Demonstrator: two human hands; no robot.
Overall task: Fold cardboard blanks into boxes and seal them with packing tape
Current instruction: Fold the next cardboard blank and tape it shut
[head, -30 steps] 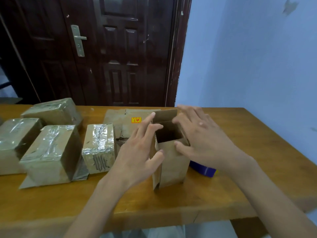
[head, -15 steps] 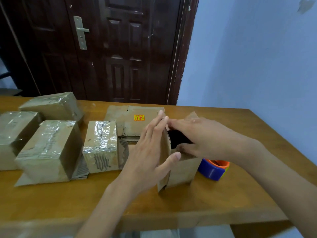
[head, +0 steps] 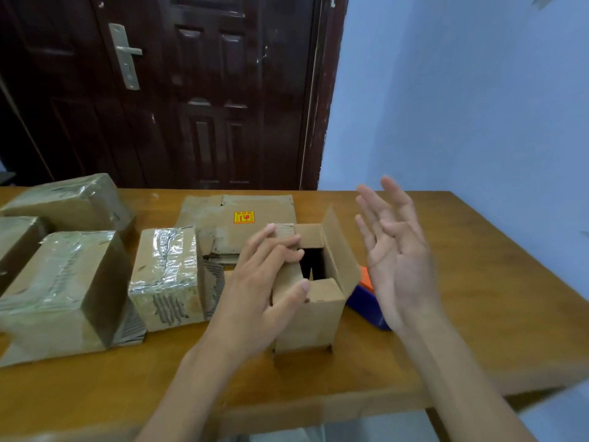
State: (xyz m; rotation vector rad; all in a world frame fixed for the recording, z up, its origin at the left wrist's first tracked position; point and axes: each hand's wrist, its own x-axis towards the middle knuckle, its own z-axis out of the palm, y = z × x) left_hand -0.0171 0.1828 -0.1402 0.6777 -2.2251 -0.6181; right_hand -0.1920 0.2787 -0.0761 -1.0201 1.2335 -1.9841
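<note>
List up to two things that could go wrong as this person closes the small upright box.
Only the left hand holds flaps down on the small box; the right hand is off it, so the raised flap may spring wider. The tape dispenser lies behind that hand, and reaching for it could tip the box.

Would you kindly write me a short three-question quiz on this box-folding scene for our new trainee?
1. True or false: the right hand is gripping the open box.
2. Which hand is on the box's top flaps: (a) the left hand, (b) the right hand, (c) both?
3. Fill in: the blue and orange tape dispenser lies on the table to the ____ of the open box.

Key
1. False: it is raised beside the box, fingers straight, touching nothing.
2. (a): its fingers press on a flap and its thumb is on the near one.
3. Right; the box and right hand partly hide it.
</note>
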